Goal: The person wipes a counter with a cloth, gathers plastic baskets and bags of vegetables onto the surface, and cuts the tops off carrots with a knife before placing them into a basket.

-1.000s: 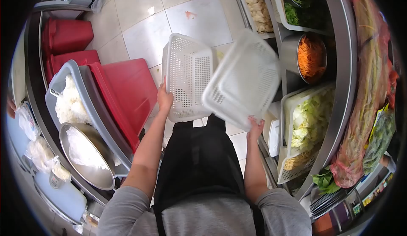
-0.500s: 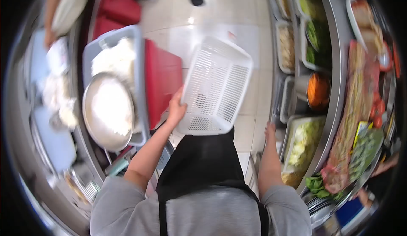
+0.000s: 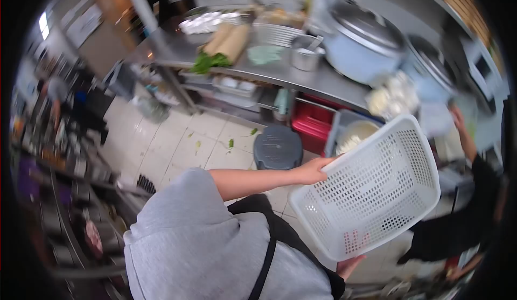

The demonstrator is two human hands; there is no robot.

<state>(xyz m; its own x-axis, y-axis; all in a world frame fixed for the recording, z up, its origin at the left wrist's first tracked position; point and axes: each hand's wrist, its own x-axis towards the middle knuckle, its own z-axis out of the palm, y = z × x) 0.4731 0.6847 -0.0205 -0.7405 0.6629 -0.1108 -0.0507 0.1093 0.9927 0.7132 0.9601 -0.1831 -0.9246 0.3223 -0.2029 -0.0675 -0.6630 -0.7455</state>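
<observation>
A white perforated plastic basket (image 3: 371, 192) is held tilted in front of me with its open side toward me; I see nothing in it. My left hand (image 3: 315, 172) grips its rim on the left, fingers closed around the edge. My right hand (image 3: 350, 266) is at the basket's lower edge, partly hidden behind it, and appears to hold it from below. Just beyond the basket, a metal bowl of white food (image 3: 358, 133) rests in a grey bin (image 3: 335, 130).
A steel counter (image 3: 280, 74) carries large lidded pots (image 3: 363, 47), a metal container (image 3: 307, 53) and brown rolls with greens (image 3: 226, 44). A dark stool (image 3: 278, 148) stands on the tiled floor. A co-worker in black (image 3: 463, 214) stands close at the right; another person (image 3: 70, 100) is far left.
My view has turned sharply left, from the aisle to the counter with pots. The basket stays in my left hand; my right hand has moved from the right-hand counter to the basket's lower edge.
</observation>
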